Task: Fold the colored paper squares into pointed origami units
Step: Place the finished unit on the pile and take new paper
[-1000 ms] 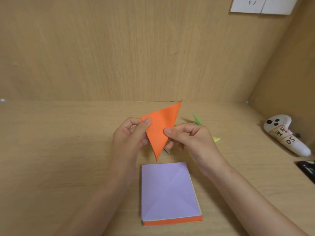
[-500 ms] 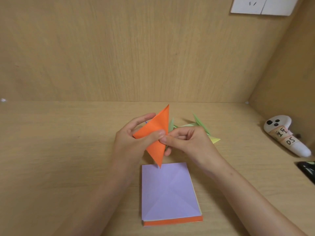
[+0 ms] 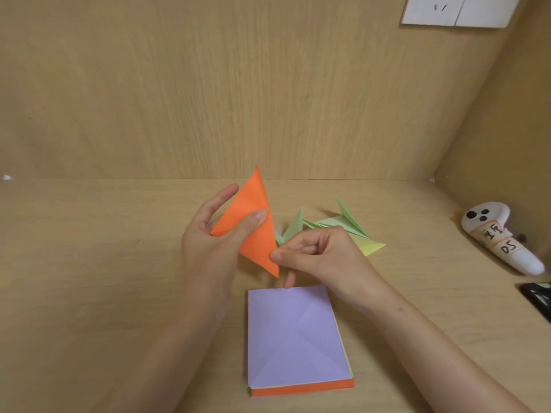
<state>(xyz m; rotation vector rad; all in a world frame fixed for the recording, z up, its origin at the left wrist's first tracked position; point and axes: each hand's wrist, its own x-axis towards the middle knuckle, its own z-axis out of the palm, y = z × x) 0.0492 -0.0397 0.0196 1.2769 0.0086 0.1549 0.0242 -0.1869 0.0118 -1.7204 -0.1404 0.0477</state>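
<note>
Early going: orange paper (image 3: pixel 253 231) mid-fold above the desk (image 3: pixel 104 278), pinched up top by left hand (image 3: pixel 208 251) and near its lower tip by right hand (image 3: pixel 322 257); few green units (image 3: pixel 340 225) done behind, lilac-topped stack of squares (image 3: pixel 292 332) waits.

I log a light wooden desk (image 3: pixel 89 278) boxed in by a matching back panel (image 3: pixel 208 84) and a right side wall (image 3: pixel 507 129), with a white socket plate (image 3: pixel 456 8) high on the far right. By the side wall lies a white controller (image 3: pixel 501 236) with a taped label reading DS. Nearer, a black object (image 3: pixel 538 296) is cut off by the right edge.
</note>
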